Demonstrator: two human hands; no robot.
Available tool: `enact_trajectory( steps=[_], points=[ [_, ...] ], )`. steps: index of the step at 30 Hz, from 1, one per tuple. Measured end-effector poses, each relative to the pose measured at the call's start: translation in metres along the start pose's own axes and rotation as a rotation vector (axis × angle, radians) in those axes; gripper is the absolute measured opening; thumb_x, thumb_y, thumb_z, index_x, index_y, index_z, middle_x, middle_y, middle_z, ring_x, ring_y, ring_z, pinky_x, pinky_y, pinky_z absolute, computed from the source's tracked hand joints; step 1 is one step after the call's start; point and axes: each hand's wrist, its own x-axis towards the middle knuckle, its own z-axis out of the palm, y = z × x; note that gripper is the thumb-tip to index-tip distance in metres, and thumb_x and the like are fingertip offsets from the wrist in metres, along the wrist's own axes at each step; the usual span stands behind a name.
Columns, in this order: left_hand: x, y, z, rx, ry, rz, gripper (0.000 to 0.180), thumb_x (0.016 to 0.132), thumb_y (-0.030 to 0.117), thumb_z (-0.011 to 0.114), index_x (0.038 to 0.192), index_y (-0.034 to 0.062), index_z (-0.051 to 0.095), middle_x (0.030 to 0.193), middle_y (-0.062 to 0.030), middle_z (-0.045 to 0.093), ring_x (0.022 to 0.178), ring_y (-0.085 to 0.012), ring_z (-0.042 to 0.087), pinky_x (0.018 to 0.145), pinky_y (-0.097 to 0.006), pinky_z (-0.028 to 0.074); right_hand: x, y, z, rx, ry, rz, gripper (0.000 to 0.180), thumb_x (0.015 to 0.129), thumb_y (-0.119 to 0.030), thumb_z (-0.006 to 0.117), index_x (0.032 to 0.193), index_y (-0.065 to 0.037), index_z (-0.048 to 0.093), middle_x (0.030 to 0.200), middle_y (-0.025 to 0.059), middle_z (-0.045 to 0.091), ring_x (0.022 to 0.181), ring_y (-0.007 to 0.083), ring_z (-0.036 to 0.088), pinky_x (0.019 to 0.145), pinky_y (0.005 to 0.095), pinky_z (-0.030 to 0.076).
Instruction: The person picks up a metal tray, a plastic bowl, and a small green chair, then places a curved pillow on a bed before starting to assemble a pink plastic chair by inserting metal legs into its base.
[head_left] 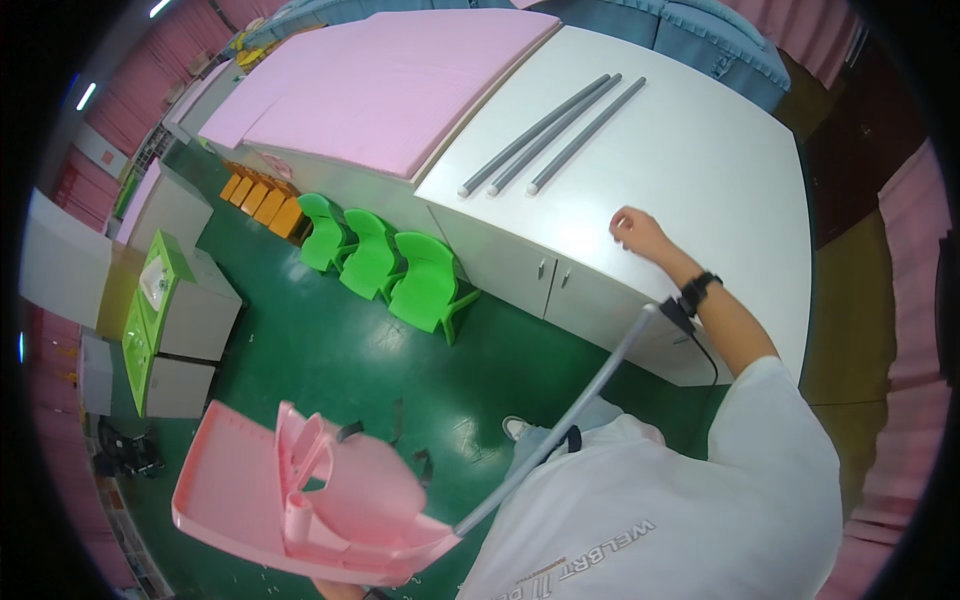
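Note:
A pink plastic high chair seat [380, 490] with a wide tray is held tilted at the lower left. My left hand [340, 588] supports it from below at the bottom edge, its fingers mostly hidden under the plastic. One grey tube leg [575, 410] with a light end cap sticks out of the seat, slanting up across the front of my shirt. Over the near part of the white cabinet top, my right hand [641, 235] hovers with loosely curved fingers and nothing visible in them. Beyond it, three grey tubes [560, 135] with white end caps lie side by side.
The white cabinet [700, 150] stands ahead, joined to a pink-covered surface [370, 90]. Several green chairs [425, 280] and orange wooden steps [265, 205] line its side. A green-topped play sink unit [165, 285] is at left. Dark straps [420, 465] hang by the seat above green floor.

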Motion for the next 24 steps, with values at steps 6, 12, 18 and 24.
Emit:
enact_trajectory(
  steps=[6, 12, 18, 24],
  points=[
    [0.030, 0.010, 0.041, 0.127, 0.155, -0.159, 0.049, 0.093, 0.022, 0.047, 0.134, -0.0028, 0.037, 0.128, -0.0151, 0.050, 0.113, -0.0219, 0.051, 0.095, -0.032, 0.043, 0.150, 0.050, -0.014, 0.268, 0.097, 0.460, 0.031, 0.082, -0.029, 0.055, 0.097, -0.002, 0.058, 0.086, 0.0096, 0.060, 0.068, 0.0191, 0.059, 0.052, 0.0322, 0.050],
    [0.053, 0.040, 0.110, 0.180, 0.226, -0.255, 0.050, 0.092, 0.020, 0.048, 0.135, -0.0022, 0.035, 0.128, -0.0161, 0.050, 0.113, -0.0226, 0.051, 0.095, -0.032, 0.042, 0.281, 0.080, -0.013, 0.301, 0.311, 0.538, 0.041, 0.082, -0.032, 0.055, 0.102, 0.004, 0.058, 0.088, 0.0137, 0.060, 0.072, 0.0242, 0.060, 0.059, 0.0381, 0.055],
    [0.057, 0.074, 0.168, 0.214, 0.325, -0.384, 0.051, 0.092, 0.019, 0.049, 0.136, -0.0016, 0.034, 0.128, -0.0171, 0.050, 0.113, -0.0233, 0.051, 0.094, -0.032, 0.042, 0.407, 0.152, -0.030, 0.400, 0.483, 0.495, 0.040, 0.081, -0.042, 0.059, 0.087, -0.003, 0.059, 0.065, 0.0061, 0.051, 0.053, 0.0193, 0.048, 0.042, 0.0344, 0.041],
    [0.027, 0.093, 0.191, 0.229, 0.436, -0.527, 0.052, 0.091, 0.018, 0.050, 0.137, -0.0011, 0.033, 0.128, -0.0181, 0.050, 0.113, -0.0241, 0.051, 0.094, -0.033, 0.042, 0.447, 0.207, -0.038, -0.191, 0.455, 0.417, 0.046, 0.072, -0.034, 0.068, 0.086, 0.009, 0.064, 0.089, 0.0246, 0.066, 0.084, 0.0371, 0.063, 0.075, 0.0430, 0.048]
  ],
)
